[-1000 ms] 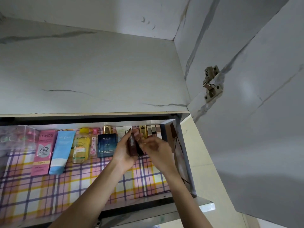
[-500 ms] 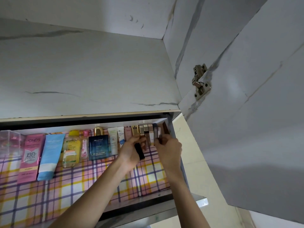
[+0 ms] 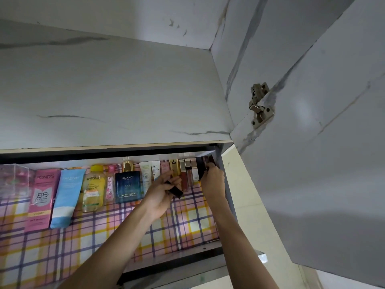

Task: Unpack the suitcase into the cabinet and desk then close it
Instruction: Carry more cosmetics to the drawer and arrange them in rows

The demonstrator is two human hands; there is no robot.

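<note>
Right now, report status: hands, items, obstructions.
Left hand grips dark tube. Right hand pinches small item at row's right end, beside cabinet wall. Door open, apart from both hands.

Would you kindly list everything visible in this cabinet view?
clear box: one, transparent, far left
cream box: one, pink, next right
tube: one, blue, next
bottle: one, yellow, next
small bottle: one, pink, next
cologne: one, dark blue, mid-row
white tubes: two, white, right of cologne
small cosmetics: several, mixed, back right
liner: one, plaid, under everything
door: one, grey, open right
hinge: one, brass-coloured, on door
black tube: one, black, in left hand
dark stick: one, dark, row's right end
left hand: one, holds black tube
right hand: one, pinches dark stick
</note>
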